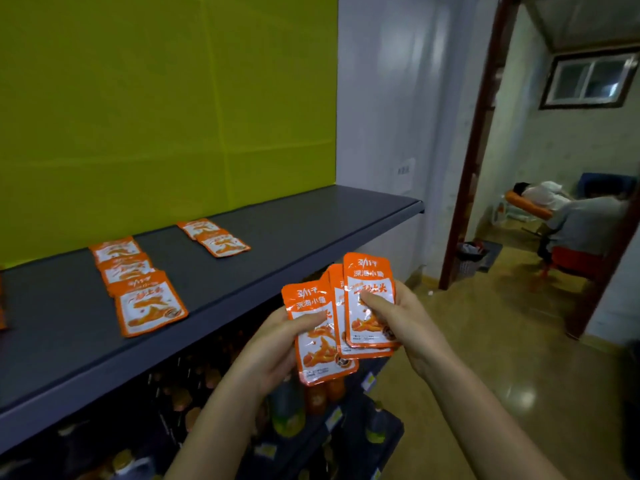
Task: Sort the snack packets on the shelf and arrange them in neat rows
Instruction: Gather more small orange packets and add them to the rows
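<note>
Fig.: L hand [277, 344] pinches one orange snack packet [323, 355], thumb across its front; R hand [401, 317] grips a fanned stack of packets [369, 282], thumb on the top one, the stack overlapping the L packet. Up-left of L hand, on grey shelf [277, 233]: overlapping row of three packets [138, 289], w/ a pair [214, 237] farther back

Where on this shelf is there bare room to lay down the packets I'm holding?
The widest bare patch on the shelf runs from the two-packet row to its right end. A narrower gap lies between that row and the three-packet row. The rows themselves are crowded, packets overlapping.
</note>
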